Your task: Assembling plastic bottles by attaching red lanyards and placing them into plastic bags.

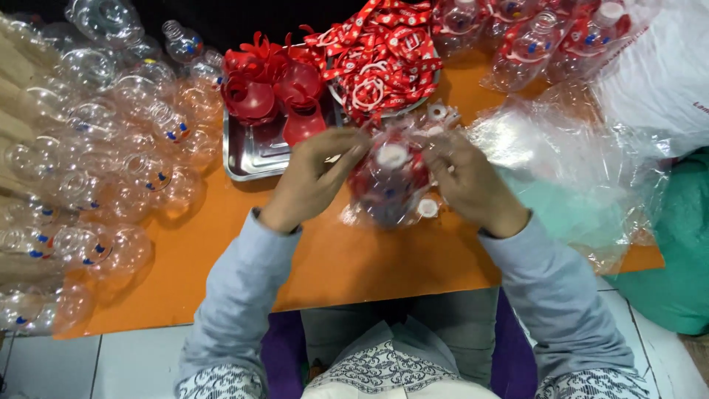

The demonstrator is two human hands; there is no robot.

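Clear plastic bottle (389, 181) with a white cap sits mid-frame, and I see my left hand (314, 179) and right hand (465, 181) both clamped on it. Empty bottles (111, 162) crowd the left; a steel tray (251, 151) of red parts lies just behind.

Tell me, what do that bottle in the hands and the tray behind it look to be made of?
The bottle looks like clear, glossy plastic: see-through, with a white cap, in crinkly clear film. The tray looks like metal, probably steel: silvery, with mirror-like reflections. Both hands grip the bottle.
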